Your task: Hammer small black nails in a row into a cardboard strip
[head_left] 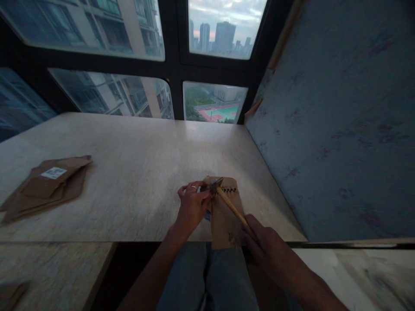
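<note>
A brown paper bag (225, 216) lies at the near edge of the pale table (136, 164), its lower end hanging over my lap. My right hand (264, 244) is closed round the wooden handle of a small hammer (231, 207), whose dark head rests near the bag's zigzag top edge. My left hand (192, 206), a ring on one finger, sits beside the bag's left side with thumb and fingers pinched next to the hammer head; what they pinch is too small to make out.
A pile of flat brown paper bags (45, 185), one with a white label, lies at the table's left. A grey-blue wall panel (330, 121) rises on the right. Dark-framed windows (175, 65) stand behind the table.
</note>
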Demonstrator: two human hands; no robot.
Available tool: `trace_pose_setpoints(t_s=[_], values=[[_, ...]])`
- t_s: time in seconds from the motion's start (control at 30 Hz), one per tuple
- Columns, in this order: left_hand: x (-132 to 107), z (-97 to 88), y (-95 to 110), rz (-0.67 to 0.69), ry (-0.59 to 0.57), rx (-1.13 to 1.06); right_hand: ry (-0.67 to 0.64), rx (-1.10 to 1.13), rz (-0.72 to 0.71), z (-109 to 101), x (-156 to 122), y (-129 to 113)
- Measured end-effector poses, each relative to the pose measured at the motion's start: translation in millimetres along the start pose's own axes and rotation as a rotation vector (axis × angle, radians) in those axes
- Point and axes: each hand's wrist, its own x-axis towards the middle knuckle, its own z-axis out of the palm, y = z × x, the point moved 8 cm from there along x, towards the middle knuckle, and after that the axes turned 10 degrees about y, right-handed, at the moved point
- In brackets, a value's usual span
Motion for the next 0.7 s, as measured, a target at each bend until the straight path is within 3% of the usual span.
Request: trace_pose_setpoints(t_s=[0.33,0.7], values=[[1,2.2,-3,-0.043,0.01,-0.027,0.075,0.205,0.028,-16,-7,-3],[1,0.2,-5,-0.107,-0.006,-0.081,0.064,0.366,0.1,4,-11,10]])
